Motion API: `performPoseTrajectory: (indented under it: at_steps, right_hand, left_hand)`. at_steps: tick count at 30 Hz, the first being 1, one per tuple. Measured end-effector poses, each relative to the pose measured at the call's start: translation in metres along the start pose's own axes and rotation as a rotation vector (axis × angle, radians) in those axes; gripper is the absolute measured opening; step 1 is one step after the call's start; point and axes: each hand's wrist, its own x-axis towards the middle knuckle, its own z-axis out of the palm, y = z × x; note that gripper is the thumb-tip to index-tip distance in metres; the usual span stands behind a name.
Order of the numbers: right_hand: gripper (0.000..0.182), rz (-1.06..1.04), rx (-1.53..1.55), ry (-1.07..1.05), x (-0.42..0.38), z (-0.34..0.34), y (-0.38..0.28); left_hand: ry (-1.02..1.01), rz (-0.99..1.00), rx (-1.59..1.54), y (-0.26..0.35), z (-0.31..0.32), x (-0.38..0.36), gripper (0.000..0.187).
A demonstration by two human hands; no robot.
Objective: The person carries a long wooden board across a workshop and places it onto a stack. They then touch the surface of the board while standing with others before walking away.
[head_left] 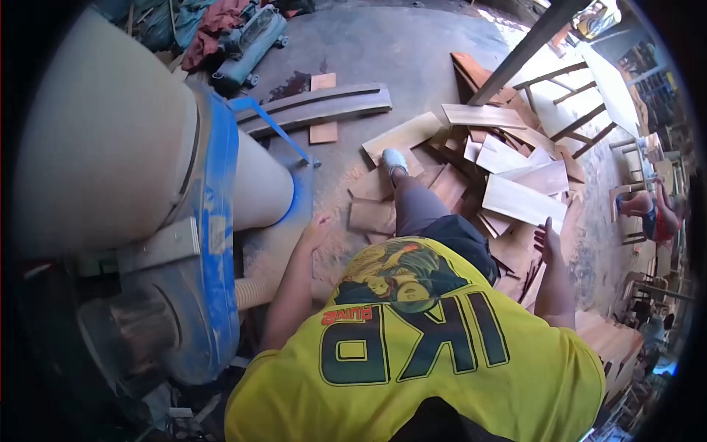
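Note:
My left hand [317, 231] hangs beside the blue and pale dust-collecting machine [218, 243], holding nothing I can see, with its fingers loosely bent. On the other side, my right hand [546, 240] is empty and its fingers are apart. It appears in front of a pale flat board [524, 200] on the heap, though contact cannot be made out. Around my forward foot lies a loose pile of cut wooden boards [449, 184], some pale and some reddish. My shoe [395, 160] is among the nearest boards.
Long grey planks [324, 110] lie ahead on a short board. A slanted post [523, 55] rises behind the heap. A pale-topped table [610, 88] stands at the right, with a person in red [666, 217] farther along. Sawdust [342, 199] covers the floor nearby.

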Motion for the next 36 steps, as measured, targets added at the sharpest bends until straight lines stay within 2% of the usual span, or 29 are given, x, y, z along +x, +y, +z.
performPoseTrajectory:
  at_steps: [2,3,5,6,8,11,15,16,17,19,20,22,27,29,30,32,35,36]
  right_hand:
    - [0.086,0.034,-0.015,-0.013,0.006,0.016,-0.016]
    - [0.084,0.158,-0.078,-0.084,0.022,0.063,-0.010]
    - [0.079,0.047,-0.071,-0.128,0.088,0.098,-0.074]
    - [0.075,0.051,-0.057,-0.145,0.098,0.119,-0.128]
    - [0.068,-0.122,-0.066,-0.220,0.110,0.164,-0.219]
    - [0.065,-0.198,-0.092,-0.365,0.133,0.208,-0.310]
    - [0.064,-0.286,-0.246,-0.438,0.165,0.259,-0.426]
    - [0.064,-0.319,-0.253,-0.440,0.179,0.264,-0.449]
    - [0.064,-0.312,-0.182,-0.392,0.182,0.271,-0.474]
    - [0.063,-0.352,-0.075,-0.347,0.188,0.282,-0.508]
    - [0.063,-0.353,-0.083,-0.330,0.195,0.287,-0.518]
    - [0.064,-0.326,-0.107,-0.302,0.194,0.298,-0.531]
    - [0.060,-0.388,0.033,-0.161,0.178,0.314,-0.518]
    - [0.064,-0.175,0.064,-0.064,0.190,0.316,-0.491]
    - [0.068,-0.154,0.032,-0.155,0.218,0.310,-0.461]
    - [0.068,-0.028,-0.042,-0.102,0.203,0.310,-0.462]
    - [0.069,0.007,0.083,0.041,0.244,0.315,-0.445]
    - [0.072,0.036,0.101,0.040,0.259,0.321,-0.442]
  left_hand:
    - [0.088,0.151,-0.046,0.045,-0.012,0.021,0.044]
    - [0.052,0.007,-0.001,0.049,-0.042,0.028,0.044]
    - [0.148,0.206,-0.155,0.133,-0.077,0.104,0.044]
    - [0.149,0.230,-0.153,0.185,-0.097,0.138,0.044]
    - [0.208,0.272,-0.068,0.257,-0.135,0.168,0.043]
    - [0.215,0.298,0.143,0.285,-0.172,0.199,0.043]
    - [0.241,0.113,0.061,0.247,-0.189,0.213,0.044]
    - [0.238,0.007,0.007,0.249,-0.193,0.215,0.043]
    - [0.229,-0.110,-0.052,0.248,-0.193,0.212,0.042]
    - [0.245,-0.102,-0.050,0.227,-0.199,0.232,0.042]
    - [0.243,-0.077,-0.046,0.221,-0.206,0.248,0.042]
    - [0.174,-0.150,-0.153,0.222,-0.216,0.283,0.042]
    - [0.090,-0.066,-0.152,0.234,-0.261,0.423,0.043]
    - [0.117,-0.155,0.031,0.229,-0.276,0.478,0.042]
    - [0.117,-0.165,0.017,0.241,-0.280,0.483,0.042]
    - [0.133,-0.024,-0.214,0.285,-0.303,0.487,0.042]
    - [0.060,0.062,-0.015,0.313,-0.322,0.531,0.041]
    - [0.049,0.036,-0.028,0.324,-0.326,0.548,0.039]
